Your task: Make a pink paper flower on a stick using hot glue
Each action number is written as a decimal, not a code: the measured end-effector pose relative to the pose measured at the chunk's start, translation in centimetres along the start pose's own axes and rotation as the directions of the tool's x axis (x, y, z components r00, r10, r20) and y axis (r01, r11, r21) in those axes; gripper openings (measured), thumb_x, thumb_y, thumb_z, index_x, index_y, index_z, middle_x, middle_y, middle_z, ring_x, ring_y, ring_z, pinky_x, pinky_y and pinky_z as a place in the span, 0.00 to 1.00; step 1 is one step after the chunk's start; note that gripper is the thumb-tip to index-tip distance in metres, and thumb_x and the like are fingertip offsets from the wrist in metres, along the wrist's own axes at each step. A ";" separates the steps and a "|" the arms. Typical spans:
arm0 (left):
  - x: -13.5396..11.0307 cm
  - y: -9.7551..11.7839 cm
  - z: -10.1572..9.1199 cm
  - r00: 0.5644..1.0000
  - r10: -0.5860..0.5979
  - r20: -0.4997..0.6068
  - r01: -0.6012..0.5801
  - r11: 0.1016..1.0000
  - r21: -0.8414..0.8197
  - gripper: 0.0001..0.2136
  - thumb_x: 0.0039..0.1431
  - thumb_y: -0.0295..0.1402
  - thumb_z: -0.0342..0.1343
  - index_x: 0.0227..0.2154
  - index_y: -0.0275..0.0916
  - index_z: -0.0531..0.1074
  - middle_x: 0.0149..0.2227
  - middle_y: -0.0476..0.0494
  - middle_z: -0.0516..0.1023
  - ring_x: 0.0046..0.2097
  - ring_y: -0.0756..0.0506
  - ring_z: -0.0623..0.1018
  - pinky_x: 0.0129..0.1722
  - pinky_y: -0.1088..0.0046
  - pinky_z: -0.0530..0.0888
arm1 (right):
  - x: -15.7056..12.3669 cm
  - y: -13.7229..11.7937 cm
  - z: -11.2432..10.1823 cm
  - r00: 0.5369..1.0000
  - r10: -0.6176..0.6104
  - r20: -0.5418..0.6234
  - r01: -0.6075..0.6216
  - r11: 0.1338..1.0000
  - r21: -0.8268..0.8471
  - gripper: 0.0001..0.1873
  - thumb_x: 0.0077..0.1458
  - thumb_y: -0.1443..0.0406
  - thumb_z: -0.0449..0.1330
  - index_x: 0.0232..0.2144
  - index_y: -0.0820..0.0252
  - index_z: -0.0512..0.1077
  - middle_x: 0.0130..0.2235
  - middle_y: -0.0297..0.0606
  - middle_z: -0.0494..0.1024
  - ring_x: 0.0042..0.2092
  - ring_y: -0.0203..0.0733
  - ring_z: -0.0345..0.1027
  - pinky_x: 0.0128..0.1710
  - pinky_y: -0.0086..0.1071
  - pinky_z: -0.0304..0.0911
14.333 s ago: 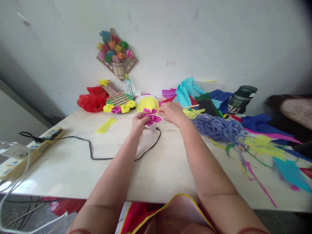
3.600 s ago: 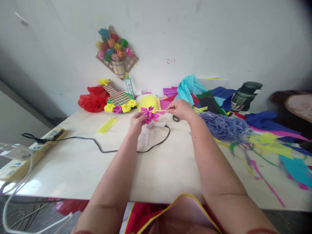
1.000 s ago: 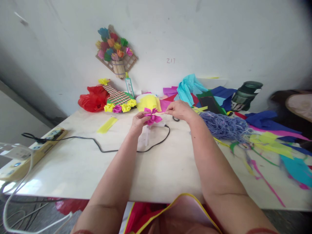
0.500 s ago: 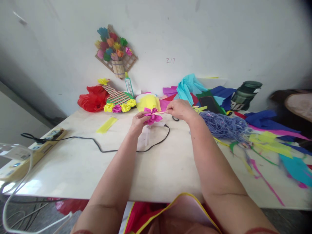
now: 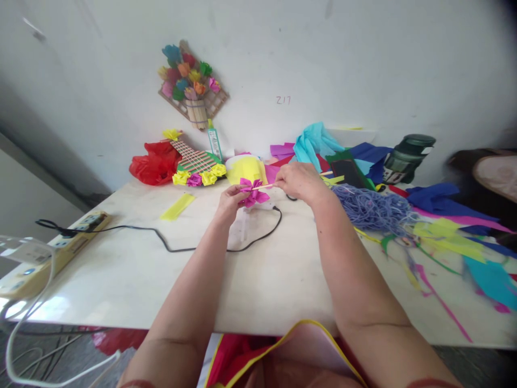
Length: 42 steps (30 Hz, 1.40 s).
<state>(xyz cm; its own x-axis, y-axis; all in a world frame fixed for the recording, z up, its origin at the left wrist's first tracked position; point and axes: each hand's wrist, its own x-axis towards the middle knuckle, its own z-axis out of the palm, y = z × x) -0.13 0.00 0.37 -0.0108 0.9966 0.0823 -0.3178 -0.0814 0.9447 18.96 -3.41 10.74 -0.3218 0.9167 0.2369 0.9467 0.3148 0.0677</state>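
Two fingertip pinches toward the tabletop's (image 5: 274,285) back edge: left hand (image 5: 229,202) on the flower (image 5: 256,197), right hand (image 5: 297,180) on the stick (image 5: 265,186); pressing too hard could tear the flower.

Left grip (image 5: 229,203) pinches a magenta flower (image 5: 257,198), right grip (image 5: 299,181) a stick (image 5: 265,186).

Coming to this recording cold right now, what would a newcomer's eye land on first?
Probably the magenta flower near the middle, pinched in the left hand, with a thin stick from the right hand lying across it. Next would be the many-coloured bouquet against the wall, upper left of centre, and the tangled blue-purple strands on the table to the right.
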 end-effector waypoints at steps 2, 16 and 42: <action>0.0 0.0 0.0 1.000 0.000 -0.003 0.000 1.000 0.006 0.17 0.28 0.33 0.70 0.27 0.36 0.77 0.25 0.46 0.79 0.26 0.48 0.76 0.28 0.71 0.72 | 0.0 -0.1 0.0 1.000 0.000 -0.001 0.000 1.000 -0.011 0.17 0.61 0.59 0.55 0.43 0.58 0.81 0.43 0.50 0.81 0.43 0.51 0.74 0.37 0.36 0.60; 0.2 -0.1 -0.1 1.000 0.001 -0.022 -0.001 1.000 0.015 0.18 0.28 0.33 0.70 0.28 0.35 0.77 0.25 0.46 0.79 0.26 0.48 0.76 0.28 0.71 0.72 | 0.2 0.1 0.1 0.999 0.010 -0.041 -0.011 1.000 -0.013 0.16 0.59 0.61 0.56 0.42 0.59 0.81 0.43 0.49 0.81 0.44 0.51 0.74 0.39 0.36 0.61; 1.0 -0.7 -0.5 1.000 -0.002 0.002 0.002 0.999 -0.048 0.14 0.38 0.39 0.64 0.28 0.35 0.77 0.27 0.44 0.78 0.30 0.46 0.77 0.26 0.72 0.74 | 0.0 -0.2 -0.2 1.000 0.003 -0.009 -0.004 0.998 -0.055 0.17 0.60 0.61 0.55 0.45 0.59 0.80 0.44 0.50 0.80 0.45 0.52 0.73 0.40 0.37 0.62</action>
<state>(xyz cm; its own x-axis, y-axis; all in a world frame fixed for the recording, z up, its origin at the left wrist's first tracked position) -0.42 1.02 -0.40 -0.0079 0.9967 0.0812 -0.3629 -0.0785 0.9285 18.80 -3.46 10.91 -0.3185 0.9155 0.2459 0.9472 0.2972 0.1203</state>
